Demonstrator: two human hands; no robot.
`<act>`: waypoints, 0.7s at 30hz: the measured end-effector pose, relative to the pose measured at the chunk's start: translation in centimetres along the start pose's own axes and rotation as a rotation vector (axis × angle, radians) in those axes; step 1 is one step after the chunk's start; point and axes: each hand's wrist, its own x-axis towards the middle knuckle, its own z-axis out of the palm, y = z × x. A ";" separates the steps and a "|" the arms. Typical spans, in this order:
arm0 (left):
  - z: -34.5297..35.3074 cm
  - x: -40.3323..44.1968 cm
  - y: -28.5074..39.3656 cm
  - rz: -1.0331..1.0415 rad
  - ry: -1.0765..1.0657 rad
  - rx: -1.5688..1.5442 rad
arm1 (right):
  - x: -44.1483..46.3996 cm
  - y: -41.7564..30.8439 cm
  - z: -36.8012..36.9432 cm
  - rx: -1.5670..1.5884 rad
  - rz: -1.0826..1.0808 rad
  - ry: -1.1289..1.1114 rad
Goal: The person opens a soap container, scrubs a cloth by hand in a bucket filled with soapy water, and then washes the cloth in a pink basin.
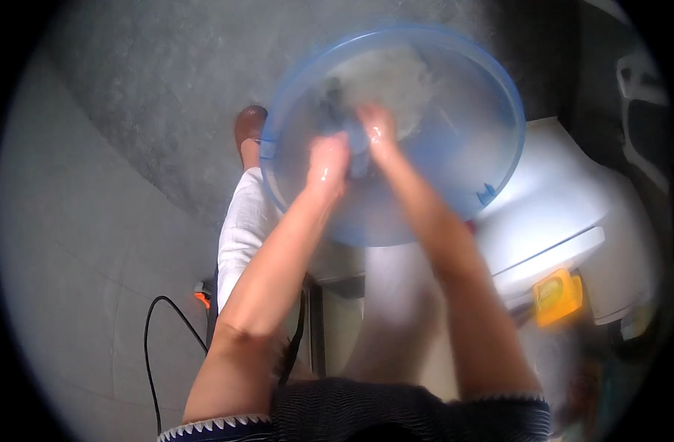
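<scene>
A large translucent blue basin (pixel 515 147) stands in front of my legs. Both of my hands are inside it, wet and shiny. My left hand (pixel 329 158) is in the left half, its fingers bent around something I cannot make out. Close to its right, my right hand (pixel 377 129) reaches toward bluish material (pixel 360 158) between the two hands; its fingers are blurred. Pale, whitish cloth-like material (pixel 399 85) lies at the basin's far side, behind my hands. Blur hides its details.
A white appliance or fixture (pixel 550 199) stands right of the basin, with a yellow object (pixel 558 297) at its near edge. A black cable (pixel 151 353) curves over the grey floor (pixel 79 221) at left. A brown shoe (pixel 250 124) is beside the basin.
</scene>
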 end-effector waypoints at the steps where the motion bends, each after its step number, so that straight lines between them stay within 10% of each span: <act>1: -0.1 -0.3 0.1 0.022 -0.005 0.126 | 0.9 1.9 1.0 0.042 -0.007 0.000; 5: -0.3 -1.5 2.5 -0.006 -0.085 0.168 | 8.9 6.9 -3.7 0.181 0.163 0.214; 8: -0.8 -1.7 2.6 -0.042 -0.210 0.221 | 6.7 7.5 -1.9 -0.366 -0.008 0.287; 11: -0.4 -2.3 2.7 -0.054 -0.265 0.255 | 3.8 7.5 -0.7 -0.846 -0.150 -0.151; 13: -0.9 -1.9 2.5 -0.044 -0.259 0.241 | 6.1 9.9 -2.5 -0.211 -0.074 -0.190; 16: -0.6 -1.6 2.1 -0.125 -0.202 0.114 | 7.1 7.0 -3.2 -0.306 0.016 -0.041; 21: 0.1 -0.5 1.6 -0.237 -0.015 -0.122 | -6.6 -6.6 -7.6 -0.054 -0.649 -0.294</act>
